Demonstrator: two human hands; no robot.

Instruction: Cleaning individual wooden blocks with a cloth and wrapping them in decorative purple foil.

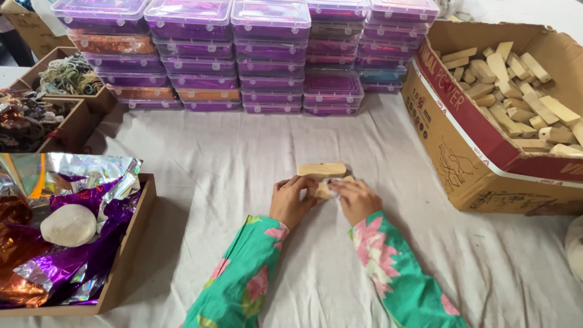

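Note:
Both of my hands meet at the middle of the white cloth. My left hand and my right hand pinch a small pale wooden piece between their fingertips. Just beyond the fingers lies a longer wooden block, flat on the cloth and touching or nearly touching the held piece. My sleeves are green with pink flowers.
A large cardboard box full of wooden blocks stands at the right. Stacks of purple-lidded clear plastic cases line the back. At the left a cardboard tray holds shiny foil sheets and a white lump; further trays of scraps sit behind it.

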